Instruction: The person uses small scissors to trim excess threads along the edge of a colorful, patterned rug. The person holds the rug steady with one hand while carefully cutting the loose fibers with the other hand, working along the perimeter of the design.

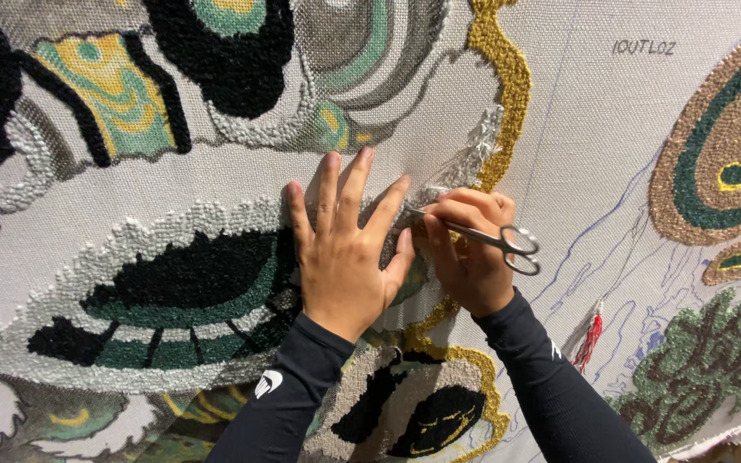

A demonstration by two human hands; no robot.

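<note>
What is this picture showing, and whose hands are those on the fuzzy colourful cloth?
The picture comes from a camera worn on a person's head, so you see what that person sees. The two hands belong to them. In front is a big stretched cloth with tufted yarn patterns in black, green, gold and white. Blue drawn lines on the bare part mark shapes not yet filled. The left hand lies flat on the cloth, fingers spread. The right hand holds small metal scissors, the tips pointing at the yarn beside the left hand's fingers. A little red tassel hangs lower right. Both arms wear dark sleeves.
</note>
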